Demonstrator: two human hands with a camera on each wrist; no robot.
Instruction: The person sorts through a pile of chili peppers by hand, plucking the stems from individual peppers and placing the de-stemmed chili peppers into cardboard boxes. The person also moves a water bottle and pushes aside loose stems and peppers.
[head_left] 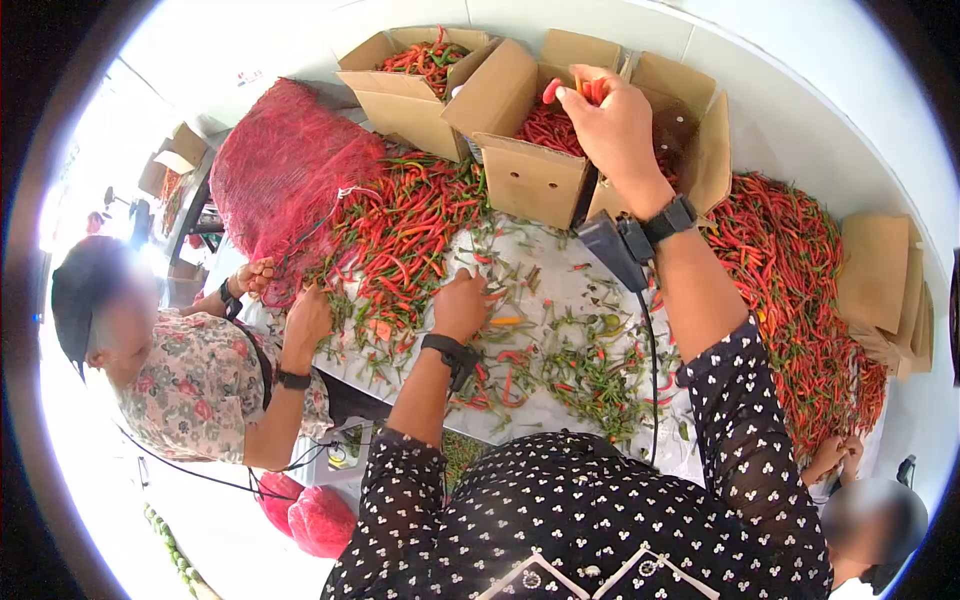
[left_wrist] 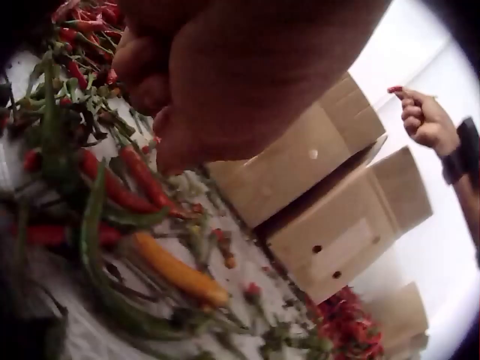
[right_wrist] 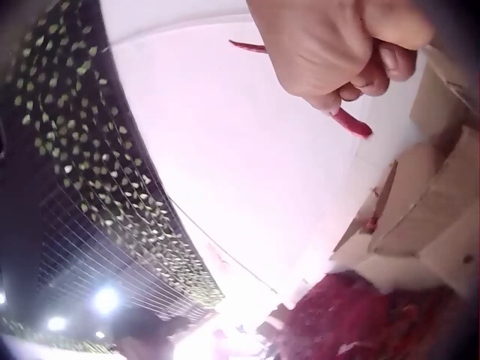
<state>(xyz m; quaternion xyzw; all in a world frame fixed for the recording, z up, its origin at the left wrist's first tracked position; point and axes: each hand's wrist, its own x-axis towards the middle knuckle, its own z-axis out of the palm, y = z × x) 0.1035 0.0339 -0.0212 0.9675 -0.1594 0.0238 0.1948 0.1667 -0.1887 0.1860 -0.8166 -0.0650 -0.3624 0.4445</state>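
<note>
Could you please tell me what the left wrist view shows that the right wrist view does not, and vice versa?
Only the left wrist view shows the person's left hand, a plump orange chilli and a long, curved green chilli.

Only the right wrist view shows small green leaves dotting a dark backdrop and glowing round white lights.

Both show the person's right hand with slender red chilli in its grip, and brown cardboard boxes.

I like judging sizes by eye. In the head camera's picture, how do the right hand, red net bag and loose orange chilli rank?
Largest to smallest, as they look:
1. Red net bag
2. Right hand
3. Loose orange chilli, beside the left hand
</note>
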